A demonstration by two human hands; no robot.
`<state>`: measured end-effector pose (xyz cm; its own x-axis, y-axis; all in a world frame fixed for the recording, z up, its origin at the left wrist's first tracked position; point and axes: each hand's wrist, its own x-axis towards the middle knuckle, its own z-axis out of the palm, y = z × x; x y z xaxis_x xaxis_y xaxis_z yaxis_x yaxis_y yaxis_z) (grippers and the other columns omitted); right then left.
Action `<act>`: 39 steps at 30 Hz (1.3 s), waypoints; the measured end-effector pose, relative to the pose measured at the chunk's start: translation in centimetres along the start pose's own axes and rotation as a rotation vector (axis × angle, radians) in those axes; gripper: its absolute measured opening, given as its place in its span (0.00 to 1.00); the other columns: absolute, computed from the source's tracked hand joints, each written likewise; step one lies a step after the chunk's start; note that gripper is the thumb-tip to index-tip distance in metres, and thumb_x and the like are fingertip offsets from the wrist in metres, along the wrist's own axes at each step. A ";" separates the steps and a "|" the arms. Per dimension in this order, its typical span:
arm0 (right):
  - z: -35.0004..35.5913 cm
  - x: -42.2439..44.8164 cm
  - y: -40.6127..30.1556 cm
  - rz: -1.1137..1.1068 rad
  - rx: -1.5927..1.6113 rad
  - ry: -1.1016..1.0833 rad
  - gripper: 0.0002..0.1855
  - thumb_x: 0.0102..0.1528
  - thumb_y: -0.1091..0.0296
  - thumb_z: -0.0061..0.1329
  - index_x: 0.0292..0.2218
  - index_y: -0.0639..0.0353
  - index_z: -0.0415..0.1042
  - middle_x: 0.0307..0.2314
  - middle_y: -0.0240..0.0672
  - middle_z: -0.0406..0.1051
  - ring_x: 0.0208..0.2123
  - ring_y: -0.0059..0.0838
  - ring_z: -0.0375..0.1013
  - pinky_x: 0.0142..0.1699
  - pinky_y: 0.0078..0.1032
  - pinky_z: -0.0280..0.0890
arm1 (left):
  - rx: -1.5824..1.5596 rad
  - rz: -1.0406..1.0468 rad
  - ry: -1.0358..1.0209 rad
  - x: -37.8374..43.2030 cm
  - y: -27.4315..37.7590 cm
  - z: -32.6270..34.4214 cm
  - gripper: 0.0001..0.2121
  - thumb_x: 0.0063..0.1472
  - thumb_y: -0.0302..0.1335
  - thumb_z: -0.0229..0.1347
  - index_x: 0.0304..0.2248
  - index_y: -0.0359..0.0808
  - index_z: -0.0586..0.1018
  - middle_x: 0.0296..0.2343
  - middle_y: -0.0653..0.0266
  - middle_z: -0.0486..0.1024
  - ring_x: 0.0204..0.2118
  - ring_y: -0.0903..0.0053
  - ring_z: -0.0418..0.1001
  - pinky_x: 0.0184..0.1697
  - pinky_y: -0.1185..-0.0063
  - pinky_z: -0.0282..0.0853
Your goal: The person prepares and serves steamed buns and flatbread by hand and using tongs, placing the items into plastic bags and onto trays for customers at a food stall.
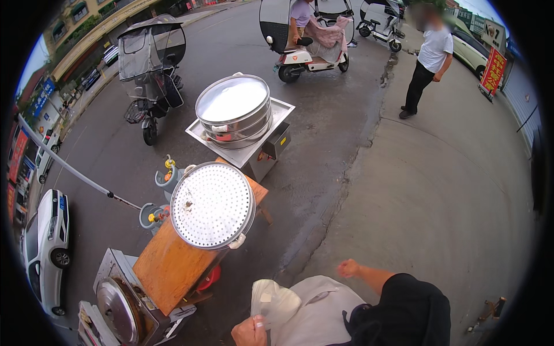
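Observation:
My left hand (250,332), at the bottom edge, grips a thin translucent plastic bag (277,298). Its pale contents are hard to make out. My right hand (349,268) hangs out beside my body, fingers curled, with nothing visible in it. Ahead and to the left, a round metal steamer tier with a perforated base (212,205) rests on a wooden table (169,259); pale wrapped handles stick out at its sides. Beyond it, stacked stainless steamer tiers (236,112) sit on a square metal stove (283,110).
Two gas cylinders (149,216) stand left of the table. A lidded pan (117,311) sits on a cooker at lower left. A covered scooter (151,78), a scooter with a rider (311,56) and a white car (47,251) are on the road. A person (428,65) stands at right.

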<state>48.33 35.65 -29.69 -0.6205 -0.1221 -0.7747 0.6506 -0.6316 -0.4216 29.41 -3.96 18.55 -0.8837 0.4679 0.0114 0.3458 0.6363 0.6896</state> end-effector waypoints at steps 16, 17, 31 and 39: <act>18.7 18.1 -6.8 0.403 -0.701 -0.201 0.15 0.53 0.54 0.47 0.38 0.52 0.71 0.30 0.35 0.74 0.27 0.35 0.73 0.27 0.33 0.67 | -0.067 -0.924 0.591 -26.2 -8.3 -6.6 0.15 0.62 0.31 0.46 0.24 0.33 0.79 0.15 0.56 0.73 0.19 0.60 0.73 0.25 0.74 0.66; 22.5 18.8 -6.1 0.326 -0.861 -0.179 0.15 0.54 0.54 0.46 0.38 0.54 0.71 0.29 0.37 0.74 0.25 0.35 0.73 0.26 0.32 0.67 | -0.059 -0.940 0.655 -28.4 -9.4 -6.9 0.15 0.62 0.31 0.46 0.24 0.33 0.79 0.16 0.56 0.73 0.20 0.60 0.73 0.25 0.74 0.66; 73.0 18.1 21.4 0.316 -1.864 -0.710 0.13 0.58 0.61 0.43 0.43 0.53 0.71 0.37 0.37 0.73 0.38 0.34 0.73 0.42 0.39 0.70 | -0.178 -1.402 1.292 -50.3 -23.0 -14.0 0.13 0.60 0.31 0.46 0.23 0.35 0.79 0.17 0.57 0.72 0.18 0.62 0.69 0.25 0.72 0.65; 96.3 20.2 38.9 0.628 -2.157 -0.850 0.26 0.58 0.46 0.40 0.50 0.55 0.65 0.43 0.39 0.68 0.46 0.39 0.68 0.46 0.53 0.65 | -0.240 -1.833 1.469 -56.8 -35.1 -20.5 0.20 0.63 0.38 0.41 0.22 0.38 0.80 0.18 0.57 0.76 0.24 0.56 0.73 0.32 0.66 0.68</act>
<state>18.93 -65.11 -16.38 0.1367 -0.4113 -0.9012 -0.2375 0.8696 -0.4329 61.01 -65.49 8.56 0.2908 -0.9261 -0.2403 -0.6870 -0.3770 0.6213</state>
